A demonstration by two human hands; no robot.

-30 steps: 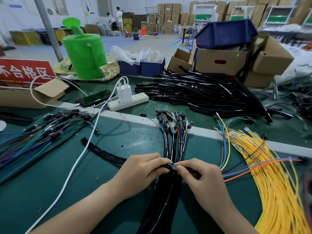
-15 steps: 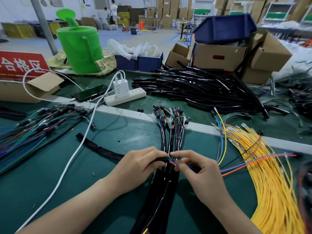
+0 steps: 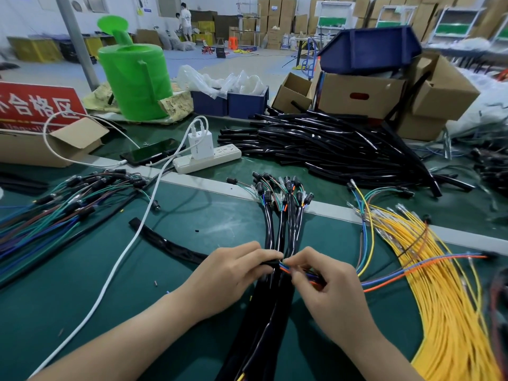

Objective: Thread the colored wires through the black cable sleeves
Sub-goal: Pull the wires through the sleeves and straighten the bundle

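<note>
Bench (image 3: 82, 284): green mat, work laid out in a fan around the near centre, so every stock is in reach.

Empty sleeve pile (image 3: 330, 149): far right of centre, lying roughly parallel. Judged to be feed stock, parked beyond the working zone.

Yellow wires (image 3: 445, 284): thick hank down the right side, terminal ends pointing far.

Loose colored bundle (image 3: 55, 213): far left, connectors facing centre.

Sleeved harnesses (image 3: 280, 224): centre, running near to far under both hands, connector heads splayed at the far end. Probably finished pieces, stacked where the hands work.

Black sleeve (image 3: 170, 247): the piece in hand. It lies from left of centre to the left hand, its open mouth at the fingertips.

Blue and orange wires (image 3: 406, 268): come in from the right and meet the sleeve mouth in the near centre.

Left hand (image 3: 233, 273): fingers curled round the sleeve end, steadying the mouth.

Right hand (image 3: 332, 290): thumb and fingers pinching the wires just beside the mouth, a short grip, likely so the ends do not buckle when fed.

Counts: hands 2; sleeve in work 1; wires in the pinch at least 2, with a third bluish strand possible but not resolved. The pile, the yellow hank and the harnesses are too dense to count.
</note>
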